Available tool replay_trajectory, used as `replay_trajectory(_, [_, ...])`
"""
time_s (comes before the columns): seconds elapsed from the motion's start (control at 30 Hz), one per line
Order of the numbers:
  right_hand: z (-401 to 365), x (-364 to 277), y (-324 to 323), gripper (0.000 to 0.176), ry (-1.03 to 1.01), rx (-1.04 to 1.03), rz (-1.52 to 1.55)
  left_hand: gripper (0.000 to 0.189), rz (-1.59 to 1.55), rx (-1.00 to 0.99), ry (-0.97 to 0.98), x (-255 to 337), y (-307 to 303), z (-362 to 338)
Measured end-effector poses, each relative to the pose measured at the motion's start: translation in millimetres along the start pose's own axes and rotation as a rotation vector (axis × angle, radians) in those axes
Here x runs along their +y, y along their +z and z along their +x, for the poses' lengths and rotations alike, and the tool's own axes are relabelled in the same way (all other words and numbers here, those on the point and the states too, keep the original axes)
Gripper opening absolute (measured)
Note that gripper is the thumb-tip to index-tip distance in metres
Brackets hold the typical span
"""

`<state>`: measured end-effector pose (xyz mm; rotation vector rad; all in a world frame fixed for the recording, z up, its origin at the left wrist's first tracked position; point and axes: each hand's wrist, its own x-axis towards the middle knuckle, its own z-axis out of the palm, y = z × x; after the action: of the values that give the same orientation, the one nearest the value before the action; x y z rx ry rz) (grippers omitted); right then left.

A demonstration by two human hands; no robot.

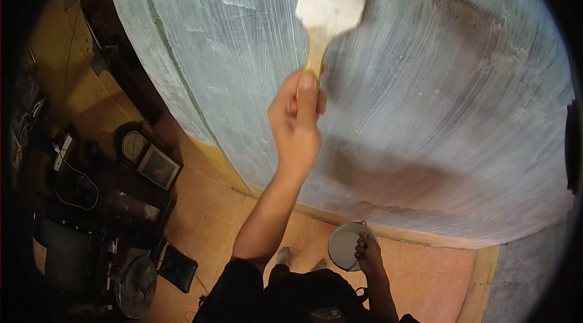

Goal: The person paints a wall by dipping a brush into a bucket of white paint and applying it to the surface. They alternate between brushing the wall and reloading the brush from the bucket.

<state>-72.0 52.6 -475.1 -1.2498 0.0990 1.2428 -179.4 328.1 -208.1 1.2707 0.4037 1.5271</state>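
A wide paintbrush with pale bristles, a whitish coated band and a wooden handle is in my left hand. My fingers and thumb close round its handle. The bristles point up against or just over the wall, which has streaky white strokes over blue-grey; whether they touch cannot be made out. Low on the right, my right hand is closed at the rim of a bucket, seemingly on its thin wire handle. Whitish liquid lies inside the bucket.
At left stand a fan, a clock, a framed picture, a dark television-like box and a power strip with a white cable. Orange tiles cover the floor. A grey wall meets the corner at right.
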Motion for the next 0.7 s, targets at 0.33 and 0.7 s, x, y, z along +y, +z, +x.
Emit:
replay_trajectory(0.33, [-6, 12, 7, 0.014, 0.040, -0.015, 0.062, 0.037, 0.006, -0.032, -0.221, -110, -47, -82])
replay_trajectory(0.7, [-11, 22, 1, 0.014, 0.094, 0.043, 0.015, 0.037, 0.155, -0.015, -0.616, -311, -161, -272])
